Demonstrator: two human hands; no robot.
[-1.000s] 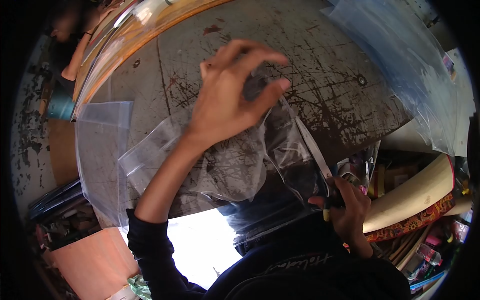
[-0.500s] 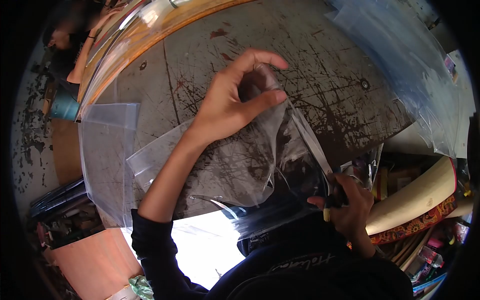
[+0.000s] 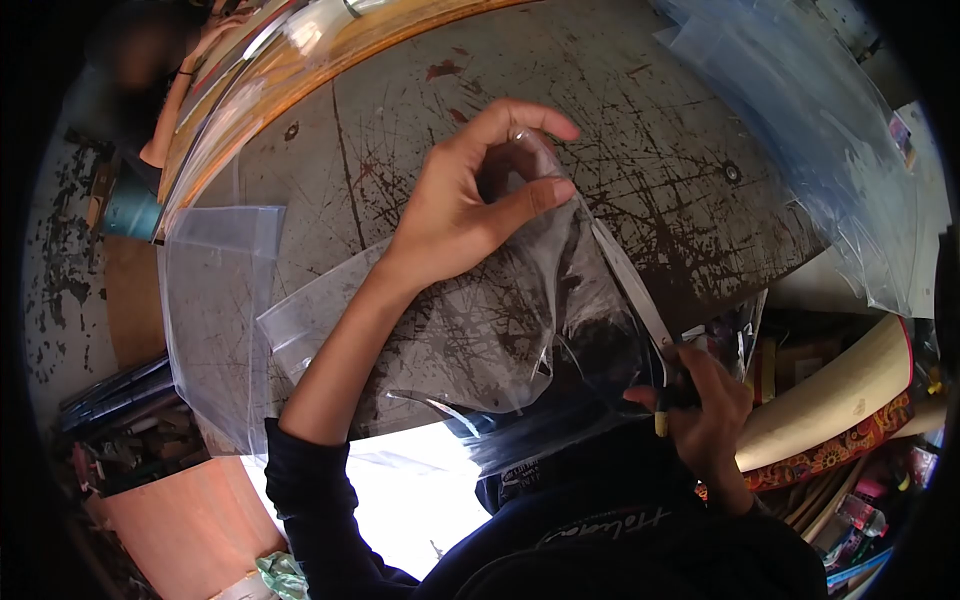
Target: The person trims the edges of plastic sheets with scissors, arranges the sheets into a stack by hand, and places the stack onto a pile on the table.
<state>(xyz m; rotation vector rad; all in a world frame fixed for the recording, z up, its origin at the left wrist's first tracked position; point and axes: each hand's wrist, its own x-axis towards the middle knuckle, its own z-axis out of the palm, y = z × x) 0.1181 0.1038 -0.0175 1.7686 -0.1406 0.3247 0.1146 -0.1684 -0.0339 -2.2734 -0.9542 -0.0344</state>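
Clear plastic sheet [image 3: 470, 340] hangs in folds over the near side of the scratched table, its upper edge pinched between the thumb and fingers of my left hand [image 3: 470, 195]. My right hand [image 3: 705, 405] is closed around the dark handles of a pair of scissors [image 3: 640, 295]. The long blades point up and left along the plastic, with their tips a little below my left thumb. Whether the blades are parted is hard to make out. Part of the plastic drapes down in front of my dark top.
More clear sheet lies at the table's left [image 3: 220, 300] and a bluish stack [image 3: 790, 130] at the far right. A person's arm [image 3: 175, 120] rests by a wooden-edged board [image 3: 350, 45]. Rolled material [image 3: 830, 400] and assorted clutter fill the lower right.
My right hand and the scissors have shifted slightly right and down, the blade tips drawing away from my left thumb. My left hand keeps its pinch almost unmoved.
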